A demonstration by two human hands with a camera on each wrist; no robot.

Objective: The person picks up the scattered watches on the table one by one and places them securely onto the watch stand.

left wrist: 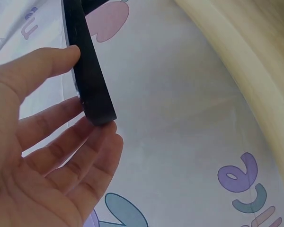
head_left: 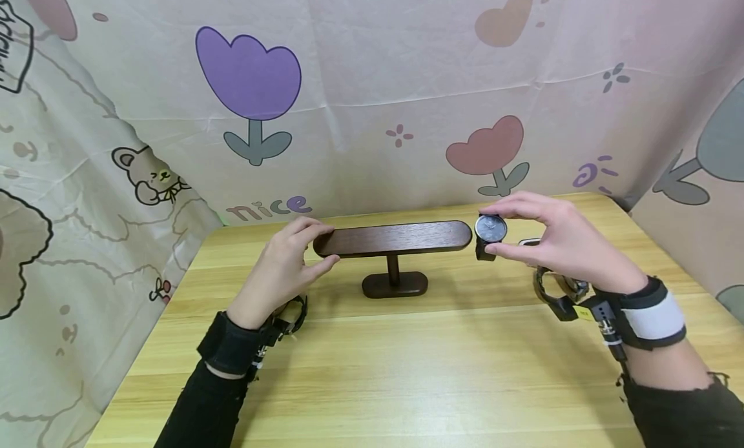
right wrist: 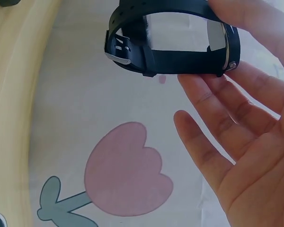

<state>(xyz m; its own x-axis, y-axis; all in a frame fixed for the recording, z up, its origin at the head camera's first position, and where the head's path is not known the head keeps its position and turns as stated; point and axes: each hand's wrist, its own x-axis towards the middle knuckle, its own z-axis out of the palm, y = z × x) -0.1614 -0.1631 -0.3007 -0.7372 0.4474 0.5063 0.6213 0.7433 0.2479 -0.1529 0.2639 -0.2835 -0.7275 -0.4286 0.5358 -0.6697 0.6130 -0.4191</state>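
Watch [head_left: 491,229], its black strap buckled in a loop, sits in the right hand [head_left: 555,235], pinched between thumb and fingers, just beside the right end of the dark stand [head_left: 395,238]. Left hand [head_left: 279,270], loosely curved, grips the stand's left end. Dial markings too small to read. Silver-edged object [head_left: 529,242] behind the right hand is mostly hidden; identity undetermined. Both sleeves [head_left: 200,409] are cut off at the near side.
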